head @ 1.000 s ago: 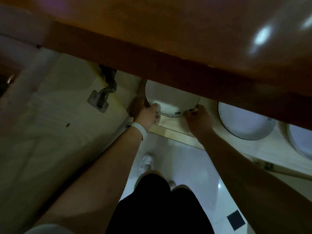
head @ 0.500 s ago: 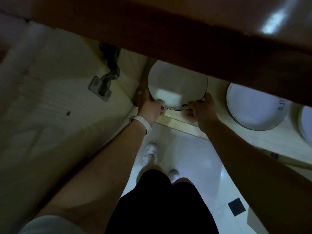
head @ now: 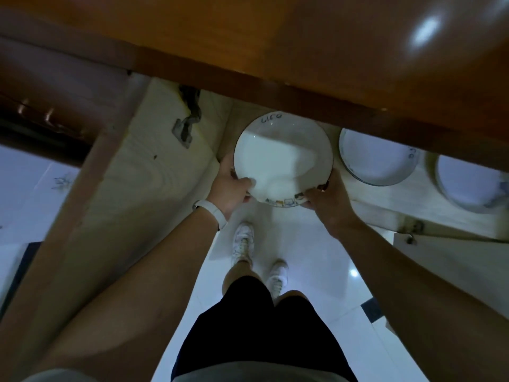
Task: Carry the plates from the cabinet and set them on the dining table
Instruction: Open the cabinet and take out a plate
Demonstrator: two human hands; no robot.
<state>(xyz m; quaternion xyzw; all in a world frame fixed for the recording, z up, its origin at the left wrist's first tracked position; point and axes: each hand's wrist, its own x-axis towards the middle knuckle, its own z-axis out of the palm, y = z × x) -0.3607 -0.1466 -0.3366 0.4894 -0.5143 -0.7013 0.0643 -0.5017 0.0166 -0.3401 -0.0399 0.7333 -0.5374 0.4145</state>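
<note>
A white plate [head: 281, 158] with a dark rim and small printed figures on its near edge is held at the front of the cabinet shelf. My left hand [head: 230, 186] grips its left edge, thumb on top. My right hand [head: 327, 198] grips its lower right edge. Two more white plates rest on the pale shelf [head: 385, 208] to the right: one [head: 377, 158] next to the held plate, another [head: 471, 180] at the far right, partly hidden by the counter.
A brown wooden countertop [head: 303, 51] overhangs the cabinet and hides its back. The open cabinet door [head: 132, 188] with a metal hinge [head: 187, 125] stands to my left. Below are white floor tiles [head: 311, 257] and my white shoes [head: 242, 244].
The plate has come forward and out from under the counter, so its whole face shows. Both hands have kept their hold on its edges.
</note>
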